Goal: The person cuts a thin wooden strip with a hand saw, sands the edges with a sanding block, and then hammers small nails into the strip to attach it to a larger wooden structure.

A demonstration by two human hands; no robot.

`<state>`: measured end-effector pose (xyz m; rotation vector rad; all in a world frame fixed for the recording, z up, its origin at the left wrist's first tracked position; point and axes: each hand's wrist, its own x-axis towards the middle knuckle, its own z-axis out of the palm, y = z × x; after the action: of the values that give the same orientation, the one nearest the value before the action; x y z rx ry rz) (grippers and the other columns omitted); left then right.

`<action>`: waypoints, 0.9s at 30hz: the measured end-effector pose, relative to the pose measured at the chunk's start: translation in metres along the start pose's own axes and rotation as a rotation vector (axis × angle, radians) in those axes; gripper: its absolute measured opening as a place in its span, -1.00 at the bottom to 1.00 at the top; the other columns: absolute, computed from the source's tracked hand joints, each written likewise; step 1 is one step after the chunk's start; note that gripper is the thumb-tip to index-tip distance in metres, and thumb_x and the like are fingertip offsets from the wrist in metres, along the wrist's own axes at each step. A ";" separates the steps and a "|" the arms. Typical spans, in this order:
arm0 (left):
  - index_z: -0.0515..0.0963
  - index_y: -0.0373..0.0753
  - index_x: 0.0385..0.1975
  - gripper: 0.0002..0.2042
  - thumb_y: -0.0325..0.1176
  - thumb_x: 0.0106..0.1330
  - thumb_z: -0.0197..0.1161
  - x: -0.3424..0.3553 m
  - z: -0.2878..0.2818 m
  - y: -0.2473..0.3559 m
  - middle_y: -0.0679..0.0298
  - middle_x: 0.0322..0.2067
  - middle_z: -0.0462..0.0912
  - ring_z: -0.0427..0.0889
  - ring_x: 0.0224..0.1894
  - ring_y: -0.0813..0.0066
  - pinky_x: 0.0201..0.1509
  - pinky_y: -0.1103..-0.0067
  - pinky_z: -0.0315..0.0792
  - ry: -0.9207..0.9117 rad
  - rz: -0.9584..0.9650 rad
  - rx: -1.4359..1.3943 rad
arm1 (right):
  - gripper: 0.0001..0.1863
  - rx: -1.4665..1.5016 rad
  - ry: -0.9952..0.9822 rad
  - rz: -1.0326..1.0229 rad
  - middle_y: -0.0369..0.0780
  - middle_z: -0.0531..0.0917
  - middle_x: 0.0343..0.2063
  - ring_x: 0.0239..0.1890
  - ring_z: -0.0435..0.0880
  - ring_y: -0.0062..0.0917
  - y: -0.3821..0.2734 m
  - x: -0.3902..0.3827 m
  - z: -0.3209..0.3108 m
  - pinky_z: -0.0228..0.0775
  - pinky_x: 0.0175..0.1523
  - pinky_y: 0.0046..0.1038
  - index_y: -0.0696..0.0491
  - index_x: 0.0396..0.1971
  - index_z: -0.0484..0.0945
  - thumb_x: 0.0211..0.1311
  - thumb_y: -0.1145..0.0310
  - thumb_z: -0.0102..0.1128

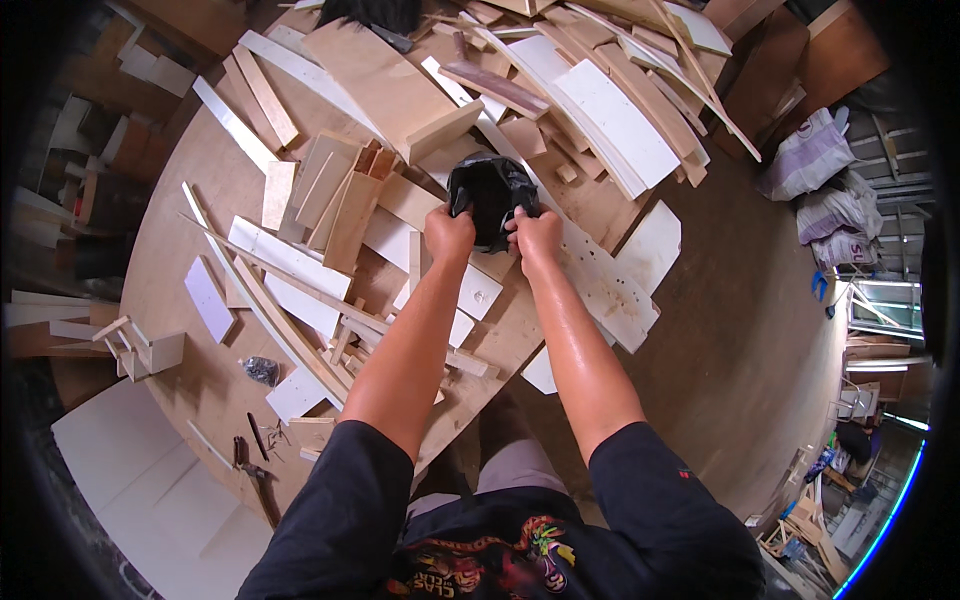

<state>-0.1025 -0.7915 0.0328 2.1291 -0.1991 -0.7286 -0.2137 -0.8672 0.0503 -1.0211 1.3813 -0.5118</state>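
Out over the table, both hands hold a black plastic bag (492,200) by its rim, its mouth spread wide toward me. My left hand (449,232) pinches the bag's left edge, thumb up. On the opposite edge, my right hand (536,235) grips the plastic with fingers curled. The inside of the bag is dark, and I cannot see whether anything is in it. Wooden offcuts and white boards lie around and beneath the bag, including a stack of short wood blocks (340,200) to its left.
A wooden table (262,395) carries many scrap strips and boards. Pliers-like tools (256,470), loose nails and a small clear bag of dark bits (261,371) lie near its left edge. White sacks (810,160) stand at the far right, beside brown floor (740,330).
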 end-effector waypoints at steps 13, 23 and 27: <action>0.68 -0.35 -0.19 -0.85 -0.42 0.35 0.38 -0.104 -0.127 -0.058 0.38 -0.31 0.72 0.60 -0.31 0.67 -0.16 0.64 0.44 -0.164 0.040 -0.875 | -0.95 0.207 -0.305 -0.139 -0.29 0.66 -0.55 -0.62 0.53 -0.69 0.002 -0.150 0.008 0.46 -0.49 -0.59 0.11 -0.30 0.61 0.39 0.49 0.22; 0.67 -0.35 -0.18 -0.86 -0.45 0.34 0.39 -0.238 -0.324 -0.220 0.33 -0.27 0.74 0.64 -0.29 0.63 -0.18 0.62 0.50 0.074 0.106 -1.025 | -0.96 0.152 -0.541 -0.131 -0.29 0.68 -0.53 -0.63 0.55 -0.66 0.118 -0.364 0.095 0.47 -0.50 -0.56 0.09 -0.28 0.62 0.40 0.47 0.23; 0.64 -0.37 -0.15 -0.85 -0.45 0.38 0.35 -0.290 -0.393 -0.303 0.27 -0.25 0.75 0.69 -0.29 0.56 -0.17 0.56 0.55 0.134 0.084 -1.105 | -0.96 0.131 -0.596 -0.074 -0.26 0.68 -0.52 -0.63 0.54 -0.64 0.176 -0.448 0.133 0.44 -0.53 -0.56 0.11 -0.26 0.61 0.39 0.47 0.24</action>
<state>-0.1519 -0.2238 0.1054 1.0933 0.1663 -0.4631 -0.2113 -0.3757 0.1374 -1.0130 0.7737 -0.3089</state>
